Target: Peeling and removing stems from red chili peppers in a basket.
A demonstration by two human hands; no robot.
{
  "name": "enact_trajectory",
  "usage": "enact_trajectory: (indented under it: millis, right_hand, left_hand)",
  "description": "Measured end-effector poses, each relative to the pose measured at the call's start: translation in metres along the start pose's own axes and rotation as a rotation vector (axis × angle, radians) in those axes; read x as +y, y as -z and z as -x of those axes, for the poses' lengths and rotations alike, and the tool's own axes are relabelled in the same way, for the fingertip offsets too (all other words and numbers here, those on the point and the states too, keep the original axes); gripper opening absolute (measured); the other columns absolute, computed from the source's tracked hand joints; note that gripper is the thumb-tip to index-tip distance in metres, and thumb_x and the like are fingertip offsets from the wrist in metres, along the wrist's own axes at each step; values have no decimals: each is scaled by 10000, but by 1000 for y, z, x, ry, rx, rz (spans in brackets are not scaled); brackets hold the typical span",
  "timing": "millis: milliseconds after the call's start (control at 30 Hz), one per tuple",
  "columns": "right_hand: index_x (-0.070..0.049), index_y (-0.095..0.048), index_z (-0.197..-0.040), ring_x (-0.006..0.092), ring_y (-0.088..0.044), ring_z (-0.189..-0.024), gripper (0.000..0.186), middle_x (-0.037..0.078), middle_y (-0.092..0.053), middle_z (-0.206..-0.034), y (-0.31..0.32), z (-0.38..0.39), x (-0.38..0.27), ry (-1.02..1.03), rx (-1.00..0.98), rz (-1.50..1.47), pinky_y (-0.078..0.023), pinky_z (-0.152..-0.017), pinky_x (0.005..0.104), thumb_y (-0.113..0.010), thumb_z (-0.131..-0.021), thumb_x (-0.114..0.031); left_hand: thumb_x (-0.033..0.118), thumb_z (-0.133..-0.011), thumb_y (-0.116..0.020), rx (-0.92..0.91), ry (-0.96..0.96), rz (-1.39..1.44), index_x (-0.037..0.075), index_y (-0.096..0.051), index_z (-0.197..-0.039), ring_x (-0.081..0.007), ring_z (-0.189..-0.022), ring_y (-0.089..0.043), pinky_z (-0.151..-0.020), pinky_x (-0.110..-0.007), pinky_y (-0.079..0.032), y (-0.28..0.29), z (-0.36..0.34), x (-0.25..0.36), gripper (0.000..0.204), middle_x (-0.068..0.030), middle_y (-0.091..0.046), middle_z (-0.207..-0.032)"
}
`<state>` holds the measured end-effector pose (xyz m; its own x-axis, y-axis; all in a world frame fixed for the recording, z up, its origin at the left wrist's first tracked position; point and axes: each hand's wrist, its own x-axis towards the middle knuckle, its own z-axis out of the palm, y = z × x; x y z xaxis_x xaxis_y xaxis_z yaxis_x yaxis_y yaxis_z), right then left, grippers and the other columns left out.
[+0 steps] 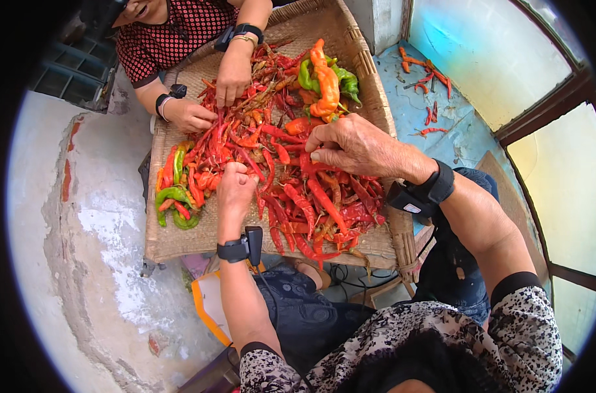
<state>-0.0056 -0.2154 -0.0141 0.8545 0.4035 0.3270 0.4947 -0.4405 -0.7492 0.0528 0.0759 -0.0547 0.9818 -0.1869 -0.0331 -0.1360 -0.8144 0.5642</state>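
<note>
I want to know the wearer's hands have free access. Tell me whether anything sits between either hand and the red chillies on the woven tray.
Nothing visible does. The left hand and the right hand both rest directly on the red chillies heaped on the woven tray. The other person's hands work the far side of the pile, apart from them.

A rustic home yard: a woven tray (pixel 180 242) of chili peppers (pixel 291 183) sits over a worn, patchy concrete floor (pixel 82 262), peeling blue paint far right.
</note>
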Motion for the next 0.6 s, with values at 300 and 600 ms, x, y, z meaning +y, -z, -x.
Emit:
enact_trajectory:
  millis: [300, 600]
  right_hand:
    - [-2, -648, -937, 306, -648, -707, 299, 157, -647, -733, -8, 0, -10, -77, -51, -129, -508, -636, 374, -676, -830, -280]
    - [13, -642, -850, 308, -642, -681, 196, 166, -637, -718, -22, -5, -12, 24, -104, -269, -492, -617, 379, -650, -848, -183]
  left_hand:
    - [71, -856, -645, -81, -139, 882, 12, -463, -1164, -72, -736, -560, -686, -206, -477, 3, 35, 88, 363, -38, -616, -921]
    - [9, -833, -624, 34, -147, 1137, 26, -466, -1136, -101, -736, -559, -660, -221, -477, 3, 27, 87, 342, -62, -589, -970]
